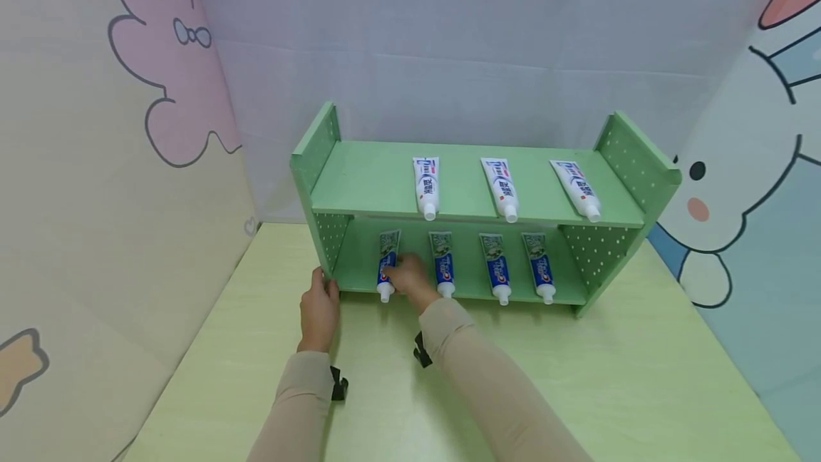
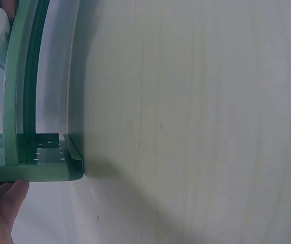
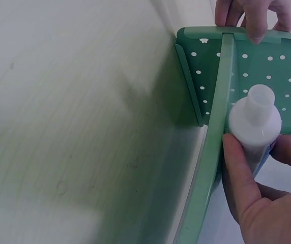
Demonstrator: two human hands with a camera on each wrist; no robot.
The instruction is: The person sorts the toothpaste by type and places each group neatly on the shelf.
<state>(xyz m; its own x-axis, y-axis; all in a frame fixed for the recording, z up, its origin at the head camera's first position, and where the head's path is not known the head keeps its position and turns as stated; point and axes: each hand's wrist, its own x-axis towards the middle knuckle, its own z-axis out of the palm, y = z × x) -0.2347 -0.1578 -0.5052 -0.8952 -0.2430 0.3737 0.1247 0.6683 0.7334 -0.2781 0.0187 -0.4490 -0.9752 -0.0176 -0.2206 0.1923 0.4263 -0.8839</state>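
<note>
On the lower level of a green two-tier rack (image 1: 378,177), a blue and green toothpaste tube (image 1: 388,262) lies with its white cap toward the front edge. My right hand (image 1: 410,273) holds this leftmost tube near the cap end. In the right wrist view, thumb and fingers sit on either side of the white tube end (image 3: 257,119). My left hand (image 1: 318,312) grips the front edge of the rack's left side panel (image 3: 267,66), low down near the table. Its fingertips also show at the panel's edge in the left wrist view.
Right of the held tube lie more blue and green tubes (image 1: 442,262), in a spaced row. Three white toothpaste tubes (image 1: 427,187) rest on the upper level, caps forward. The rack stands on a pale wooden table (image 1: 609,391), with cartoon-printed walls (image 1: 160,198) around it.
</note>
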